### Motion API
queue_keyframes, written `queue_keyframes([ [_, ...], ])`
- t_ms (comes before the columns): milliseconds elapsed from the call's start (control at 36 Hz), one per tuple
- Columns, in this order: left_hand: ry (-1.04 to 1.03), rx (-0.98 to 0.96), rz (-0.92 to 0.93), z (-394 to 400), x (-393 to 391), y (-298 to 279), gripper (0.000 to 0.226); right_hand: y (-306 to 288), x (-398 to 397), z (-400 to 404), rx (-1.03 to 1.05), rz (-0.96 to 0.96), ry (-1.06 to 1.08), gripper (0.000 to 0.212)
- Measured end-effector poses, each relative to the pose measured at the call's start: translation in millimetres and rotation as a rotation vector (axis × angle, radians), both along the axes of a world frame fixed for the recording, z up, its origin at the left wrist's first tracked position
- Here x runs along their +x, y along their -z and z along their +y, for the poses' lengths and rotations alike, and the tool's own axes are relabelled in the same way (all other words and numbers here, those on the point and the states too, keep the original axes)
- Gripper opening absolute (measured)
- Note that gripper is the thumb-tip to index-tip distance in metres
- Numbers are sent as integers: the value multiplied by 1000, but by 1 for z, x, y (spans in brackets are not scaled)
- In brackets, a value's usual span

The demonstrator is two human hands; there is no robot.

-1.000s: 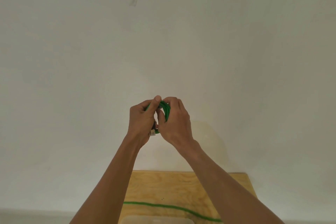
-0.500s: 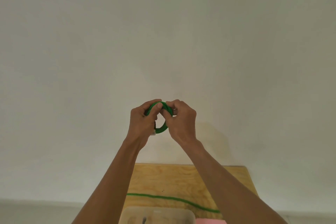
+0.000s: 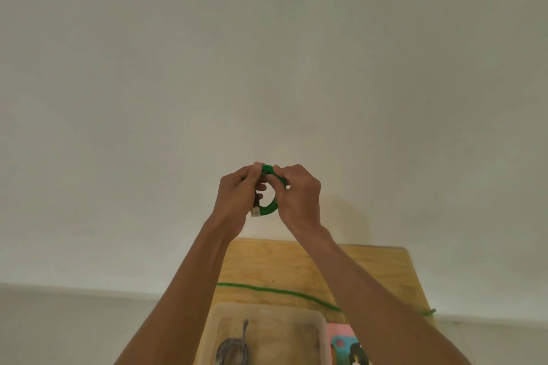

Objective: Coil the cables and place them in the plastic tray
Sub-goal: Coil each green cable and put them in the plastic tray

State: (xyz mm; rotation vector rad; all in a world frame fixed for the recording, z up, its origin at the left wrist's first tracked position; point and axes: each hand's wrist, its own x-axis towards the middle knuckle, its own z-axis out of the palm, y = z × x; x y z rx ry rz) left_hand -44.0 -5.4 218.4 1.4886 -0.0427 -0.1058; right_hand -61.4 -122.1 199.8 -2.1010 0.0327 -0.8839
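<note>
- Head view: the left hand (image 3: pixel 237 197) and the right hand (image 3: pixel 299 194) are both pinching a small green cable coil (image 3: pixel 270 207), raised in front of the wall, well above the table (image 3: pixel 370 272); holding it from both sides is probably keeping the loops from springing apart while the end is being tucked in.
- A white connector (image 3: pixel 255 211) is sticking out at the coil's lower left, beside the left palm.
- The clear plastic tray (image 3: pixel 321 332) is sitting below on the table, already containing a grey coiled cable (image 3: pixel 232 350); a loose green cable (image 3: pixel 278 292) is lying behind it, awaiting coiling.
- Against the earlier frames, the ring is opening wider between the hands, and the view is tilting down, revealing more of the tray.
</note>
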Motion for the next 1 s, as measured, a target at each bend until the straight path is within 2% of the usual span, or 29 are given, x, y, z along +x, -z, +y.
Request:
queue_keyframes([
  [56, -4, 1, 39, 6, 0, 5, 31, 7, -1, 7, -9, 4, 0, 6],
  [417, 77, 64, 175, 51, -8, 48, 27, 55, -18, 41, 91, 90, 24, 18],
  [639, 189, 176, 184, 72, -23, 93, 33, 95, -45, 53, 142, 213, 100, 19],
  [750, 161, 363, 148, 79, -33, 132, 42, 121, -69, 50, 136, 298, 146, 16],
  [806, 126, 517, 81, 80, -40, 148, 46, 134, -80, 45, 133, 341, 163, 14],
  [889, 53, 623, -39, 88, -58, 176, 45, 153, -99, 38, 107, 431, 158, 14],
  [1000, 136, 838, -76, 96, -83, 227, 50, 192, -122, 30, 107, 604, 159, 14],
])
